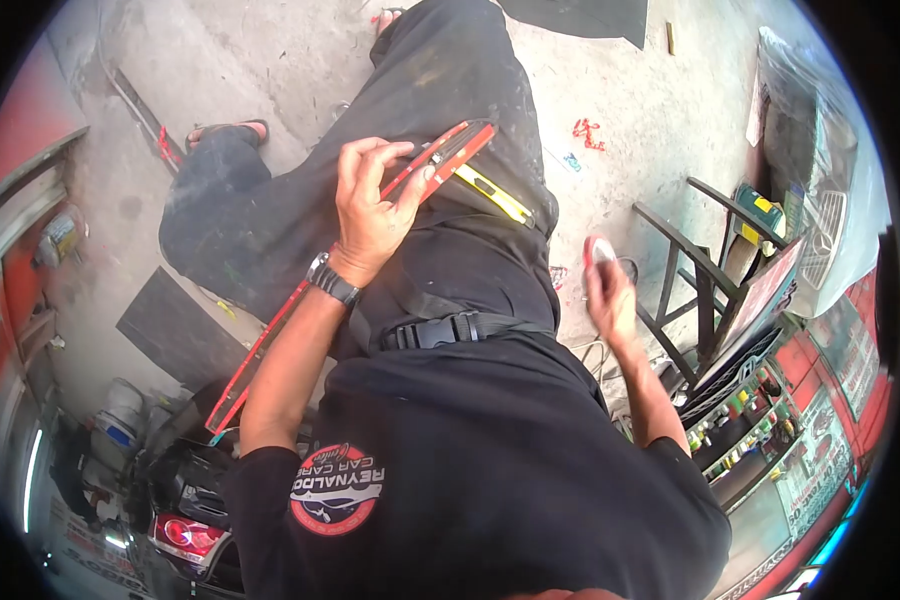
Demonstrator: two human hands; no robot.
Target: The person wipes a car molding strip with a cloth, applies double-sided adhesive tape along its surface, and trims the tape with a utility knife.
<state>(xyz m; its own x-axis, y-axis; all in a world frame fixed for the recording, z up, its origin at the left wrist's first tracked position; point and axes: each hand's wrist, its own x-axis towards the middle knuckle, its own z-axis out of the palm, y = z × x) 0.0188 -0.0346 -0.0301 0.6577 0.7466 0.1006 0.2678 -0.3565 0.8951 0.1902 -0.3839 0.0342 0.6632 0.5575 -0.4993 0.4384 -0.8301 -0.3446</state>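
My left hand (375,205), with a black watch on its wrist, grips a long narrow red-edged trim strip (467,146) between thumb and fingers. The strip runs across my lap and back beneath my left forearm. On the dark cloth of my lap, beside the strip, lies a yellow utility knife (495,195). Out to the right, over the floor, my right hand (613,298) is closed and apart from the strip. A small whitish and red thing (600,252) shows at its fingers, too blurred to name.
A black metal stand (705,260) and a clear plastic-wrapped part (810,170) are at the right. Shelves of small bottles (750,425) stand at lower right. Red scraps (588,134) and a dark sheet (185,325) lie on the concrete floor. A car tail light (185,535) shows at lower left.
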